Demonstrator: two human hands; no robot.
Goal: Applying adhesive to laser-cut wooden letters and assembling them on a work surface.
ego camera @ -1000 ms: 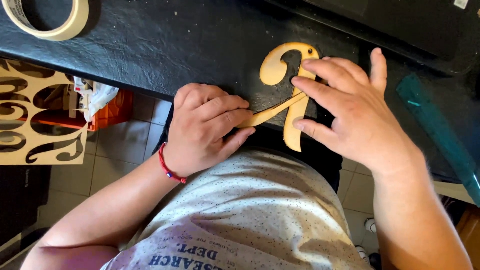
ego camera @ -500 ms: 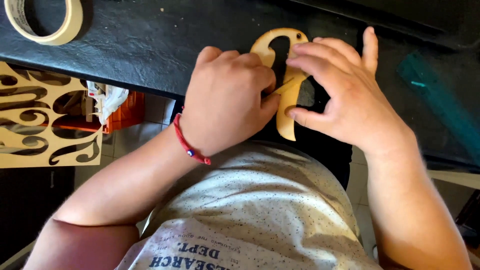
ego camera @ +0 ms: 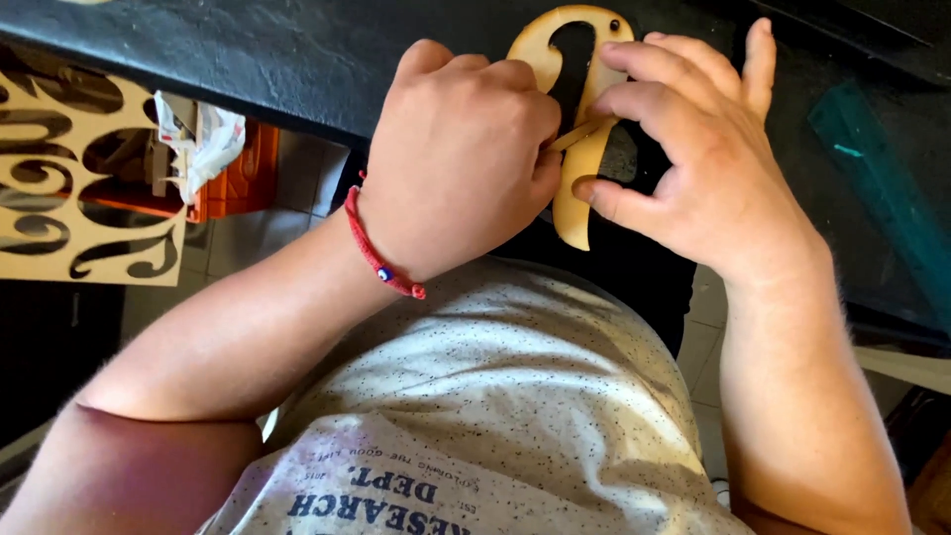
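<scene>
Plywood panel (ego camera: 59, 198) with scroll-shaped cut-outs stands at the far left, below the level of the table edge. Just right of it sits an orange box (ego camera: 233, 178) with a crumpled white wrapper (ego camera: 203, 139) lying against its left side; both rest near the tiled floor.

Black tabletop (ego camera: 248, 59) runs across the upper part of the view, with its front edge slanting down toward the right.

Left hand (ego camera: 461, 159) is positioned at centre, over the table edge. It is curled into a loose fist, knuckles up, and a red cord bracelet (ego camera: 381, 253) with a small blue bead circles the wrist. A thin wooden strip (ego camera: 575, 137) emerges from the thumb side of the fist; the fingertips themselves are hidden, so the exact grip on the strip cannot be told.

Curved wooden cut-out (ego camera: 580, 188), pale and flat with a slot through its upper loop, lies on the tabletop between the two hands, its lower tip projecting past the table edge. The strip crosses over its face.

Right hand (ego camera: 703, 163) is placed immediately right of the cut-out. Fingers are spread and bent; the thumb presses the lower right edge of the cut-out, and the index finger bears on its upper part where the strip ends.

Teal transparent ruler (ego camera: 882, 188) lies on the tabletop at the far right, well apart from both hands.
</scene>
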